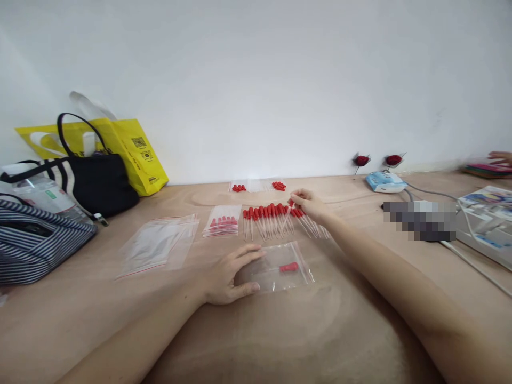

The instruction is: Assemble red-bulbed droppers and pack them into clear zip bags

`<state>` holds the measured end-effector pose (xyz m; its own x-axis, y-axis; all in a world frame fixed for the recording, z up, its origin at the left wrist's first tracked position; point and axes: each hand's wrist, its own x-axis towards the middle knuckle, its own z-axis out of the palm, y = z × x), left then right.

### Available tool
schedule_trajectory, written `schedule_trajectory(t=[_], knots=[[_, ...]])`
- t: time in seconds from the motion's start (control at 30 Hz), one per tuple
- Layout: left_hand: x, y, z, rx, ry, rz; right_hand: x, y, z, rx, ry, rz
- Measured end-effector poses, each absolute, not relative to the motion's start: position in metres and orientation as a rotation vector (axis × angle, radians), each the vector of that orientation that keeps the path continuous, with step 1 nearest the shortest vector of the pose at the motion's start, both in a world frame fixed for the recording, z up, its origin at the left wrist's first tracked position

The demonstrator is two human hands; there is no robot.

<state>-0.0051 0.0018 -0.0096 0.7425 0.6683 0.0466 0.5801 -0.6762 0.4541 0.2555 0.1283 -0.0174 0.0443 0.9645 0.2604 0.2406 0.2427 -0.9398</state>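
Observation:
Fingers spread, my left hand (234, 274) rests on the closed end of a clear zip bag (276, 282). Inside that bag lies one dropper (288, 267) with a red rubber bulb. My right hand (307, 204) pinches another dropper (287, 216) by its red bulb, its clear tube slanting down over the row. Beneath it, a row of red-bulbed droppers (264, 213) lies side by side, tubes toward me. Left of the row, a stack of filled zip bags (222, 221) shows red bulbs through the plastic. Farther left lie flat zip bags (158, 245) with red seal lines.
Against the wall lie more bagged red-bulbed droppers (239, 188). Bags, including a yellow tote (140, 154) and a striped bag (40, 242), crowd the left. On the right are a blue tissue pack (385, 182), cables and a white power strip (488, 234). Another person's hand (502, 157) shows far right.

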Motion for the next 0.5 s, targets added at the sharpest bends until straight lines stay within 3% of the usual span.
schedule_trajectory(t=[0.27,0.5], knots=[[-0.024,-0.001,-0.014,2.487,1.010,0.386,0.316,0.059,-0.046,-0.991,-1.015,0.957],[-0.021,0.003,-0.020,2.499,1.039,0.310,0.299,0.033,-0.055,-0.942,-0.823,1.155]])
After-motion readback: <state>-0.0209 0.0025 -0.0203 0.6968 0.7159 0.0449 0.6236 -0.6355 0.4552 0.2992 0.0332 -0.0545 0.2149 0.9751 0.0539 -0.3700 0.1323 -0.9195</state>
